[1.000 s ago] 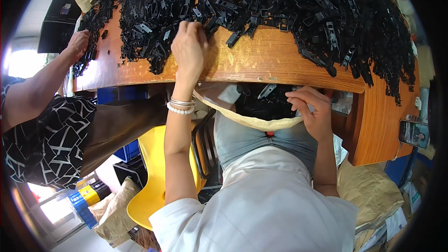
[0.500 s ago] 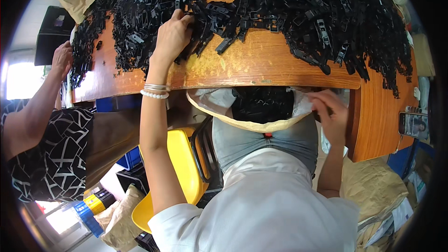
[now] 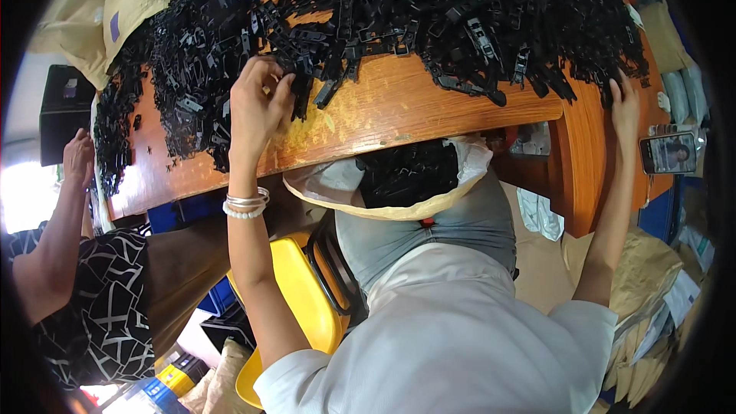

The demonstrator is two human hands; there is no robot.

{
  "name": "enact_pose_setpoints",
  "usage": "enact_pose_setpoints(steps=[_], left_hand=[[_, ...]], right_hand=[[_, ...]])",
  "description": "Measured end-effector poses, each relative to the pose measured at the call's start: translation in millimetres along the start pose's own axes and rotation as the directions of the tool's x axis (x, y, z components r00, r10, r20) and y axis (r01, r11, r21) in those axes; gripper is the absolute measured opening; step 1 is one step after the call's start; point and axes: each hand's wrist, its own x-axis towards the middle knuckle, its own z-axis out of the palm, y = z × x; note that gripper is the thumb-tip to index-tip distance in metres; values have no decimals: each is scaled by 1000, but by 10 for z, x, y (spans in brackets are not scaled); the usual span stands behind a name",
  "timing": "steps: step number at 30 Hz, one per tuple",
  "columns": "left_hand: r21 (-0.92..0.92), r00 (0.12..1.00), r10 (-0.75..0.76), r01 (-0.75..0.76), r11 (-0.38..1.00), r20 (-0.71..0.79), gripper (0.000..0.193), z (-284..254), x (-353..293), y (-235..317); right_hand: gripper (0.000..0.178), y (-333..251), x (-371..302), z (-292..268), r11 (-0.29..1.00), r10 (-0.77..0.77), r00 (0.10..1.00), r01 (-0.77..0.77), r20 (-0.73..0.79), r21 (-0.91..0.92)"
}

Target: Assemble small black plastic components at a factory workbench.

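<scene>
A very big pile of small black plastic clips [image 3: 429, 8] covers the far half of the wooden table [image 3: 399, 107], from the left end to the right end. The left hand [image 3: 257, 103] is at the near edge of the pile, left of the middle, with its fingers curled around a few clips. The right hand [image 3: 625, 103] lies on the pile at the right end of the table, fingers spread flat on the clips and gripping nothing. Under the near edge of the table, on the person's lap, a pale bag [image 3: 345, 188] hangs open, and a smaller heap of black clips [image 3: 406, 172] sits inside it. So some clips are in the bag, but far more are on the table, and the work looks closer to its start than its end. At the left end another person's hand [image 3: 77, 157] touches the pile.
</scene>
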Motion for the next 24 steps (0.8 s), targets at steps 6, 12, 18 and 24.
enact_pose_setpoints(steps=[6, 12, 18, 24], left_hand=[[-49, 994, -99, 102, 994, 49, 14, -1, -148, 108], [-83, 993, -111, 113, 990, 34, 14, 16, -193, 193], [-238, 984, -177, 164, 957, -36, 14, 49, -251, 248], [-411, 977, -210, 177, 894, -38, 16, 139, -331, 398]], right_hand=[[40, -448, -326, 170, 967, -160, 984, 171, -72, 190], [32, -610, -505, -144, 997, -82, 995, 82, -52, -7], [21, -756, -349, -270, 917, -329, 929, 358, -172, 178], [26, -905, -185, -178, 853, -518, 848, 522, -109, 9]])
